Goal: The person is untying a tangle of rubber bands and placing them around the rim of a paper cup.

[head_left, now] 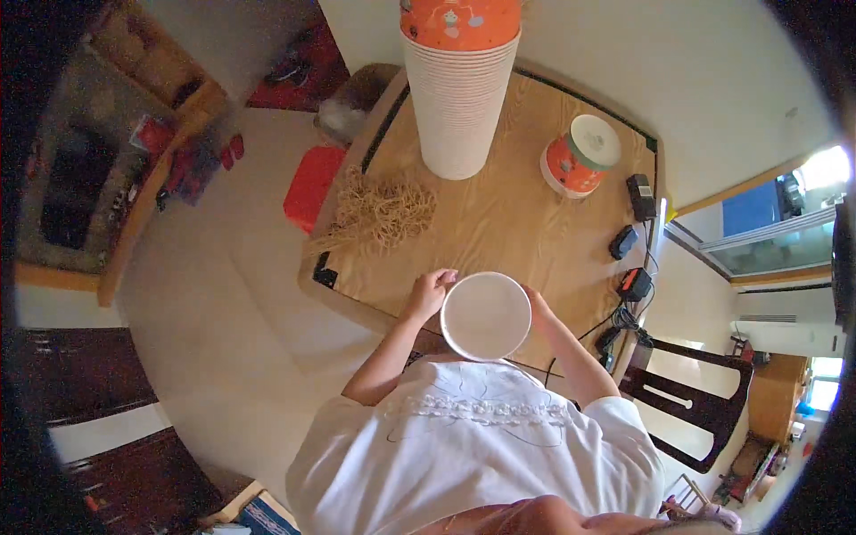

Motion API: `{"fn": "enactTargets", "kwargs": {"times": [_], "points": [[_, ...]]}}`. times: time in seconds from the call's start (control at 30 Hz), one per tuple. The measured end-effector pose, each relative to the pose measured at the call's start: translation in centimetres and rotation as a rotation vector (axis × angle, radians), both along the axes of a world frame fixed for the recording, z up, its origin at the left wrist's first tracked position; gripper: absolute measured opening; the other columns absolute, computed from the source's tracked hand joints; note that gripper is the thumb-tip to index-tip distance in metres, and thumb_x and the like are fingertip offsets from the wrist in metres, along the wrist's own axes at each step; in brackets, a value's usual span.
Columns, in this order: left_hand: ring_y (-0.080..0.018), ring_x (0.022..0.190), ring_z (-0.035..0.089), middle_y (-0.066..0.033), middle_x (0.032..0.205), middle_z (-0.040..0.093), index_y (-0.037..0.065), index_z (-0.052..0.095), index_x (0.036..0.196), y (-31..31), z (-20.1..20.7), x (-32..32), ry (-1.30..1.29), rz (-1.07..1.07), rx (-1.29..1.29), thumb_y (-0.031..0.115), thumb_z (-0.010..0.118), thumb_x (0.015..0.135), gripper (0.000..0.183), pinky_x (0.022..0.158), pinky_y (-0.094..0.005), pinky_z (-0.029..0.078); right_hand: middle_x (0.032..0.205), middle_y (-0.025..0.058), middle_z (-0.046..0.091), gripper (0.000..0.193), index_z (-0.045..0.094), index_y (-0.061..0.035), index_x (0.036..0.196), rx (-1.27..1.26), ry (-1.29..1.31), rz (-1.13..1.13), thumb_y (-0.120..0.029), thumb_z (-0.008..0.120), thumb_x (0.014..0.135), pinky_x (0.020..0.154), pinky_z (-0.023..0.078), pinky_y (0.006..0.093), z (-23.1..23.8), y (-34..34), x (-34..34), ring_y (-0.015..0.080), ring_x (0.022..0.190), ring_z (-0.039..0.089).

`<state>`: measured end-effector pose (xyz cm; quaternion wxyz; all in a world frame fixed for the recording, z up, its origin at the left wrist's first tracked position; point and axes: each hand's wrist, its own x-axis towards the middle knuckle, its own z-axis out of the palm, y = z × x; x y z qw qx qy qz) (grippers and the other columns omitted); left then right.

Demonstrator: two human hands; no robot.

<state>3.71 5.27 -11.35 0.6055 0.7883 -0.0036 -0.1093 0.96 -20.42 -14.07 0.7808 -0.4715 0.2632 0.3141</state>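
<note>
In front of my chest, at the near edge of the table, is a round white paper tub (pixel 486 316), with its pale inside facing up toward me. My left hand (pixel 432 292) is closed at its left rim, the fingertips bent together there. On the opposite side my right hand (pixel 537 308) grips the wall, most of its fingers hidden behind the tub. Beyond my left hand lies a loose heap of tan twine strands (pixel 382 210). A tall stack of nested white paper tubs (pixel 459 107) stands at the far side, topped by an orange printed one.
Toward the far right of the wooden table (pixel 499 223) sits a short orange-and-white tub stack (pixel 580 160). Black power adapters (pixel 635 283) and cables line the right edge. A red plastic bag (pixel 314 189) is by the left edge, and a dark wooden chair (pixel 687 401) stands at right.
</note>
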Motion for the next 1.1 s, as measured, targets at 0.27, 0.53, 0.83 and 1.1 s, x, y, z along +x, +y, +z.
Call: {"fn": "enactTargets", "kwargs": {"times": [0.27, 0.53, 0.83, 1.1], "points": [[-0.0143, 0.073, 0.057, -0.0065, 0.083, 0.063, 0.004, 0.061, 0.094, -0.1, -1.3, 2.3, 0.08, 0.054, 0.18, 0.013, 0.053, 0.083, 0.017, 0.068, -0.0268, 0.045, 0.125, 0.0141, 0.038, 0.048, 0.045, -0.0112, 0.118, -1.664, -1.066, 0.483, -0.03, 0.053, 0.074, 0.1, 0.019, 0.0446, 1.0, -1.5, 1.1, 0.0281, 0.12, 0.03], [-0.0277, 0.075, 0.055, -0.012, 0.083, 0.052, 0.008, 0.059, 0.09, 3.3, -5.0, 7.2, -0.197, 0.107, 0.486, 0.01, 0.052, 0.078, 0.014, 0.063, -0.0366, 0.045, 0.13, 0.0124, 0.033, 0.046, 0.041, -0.0159, 0.123, -1.621, -0.994, 0.583, -0.024, 0.05, 0.079, 0.102, 0.016, 0.0466, 0.1, -1.6, 1.7, 0.0277, 0.123, 0.026], [-0.0283, 0.08, 0.053, -0.0125, 0.09, 0.05, 0.007, 0.059, 0.088, 2.1, -3.2, 11.8, -0.06, -0.037, 0.705, 0.012, 0.053, 0.077, 0.013, 0.067, -0.0382, 0.042, 0.129, 0.0111, 0.035, 0.05, 0.041, -0.0181, 0.123, -1.613, -0.954, 0.599, -0.019, 0.053, 0.074, 0.102, 0.017, 0.046, 0.7, -1.8, 2.4, 0.0276, 0.122, 0.028], [-0.0157, 0.072, 0.057, -0.0061, 0.079, 0.058, 0.004, 0.057, 0.08, 3.9, 4.6, 14.7, -0.297, 0.242, 0.235, 0.012, 0.061, 0.077, 0.01, 0.064, -0.0253, 0.044, 0.126, 0.0102, 0.038, 0.049, 0.047, -0.0169, 0.117, -1.574, -0.973, 0.518, -0.011, 0.053, 0.069, 0.1, 0.022, 0.0466, 1.0, -1.6, 2.3, 0.0273, 0.121, 0.031]]}}
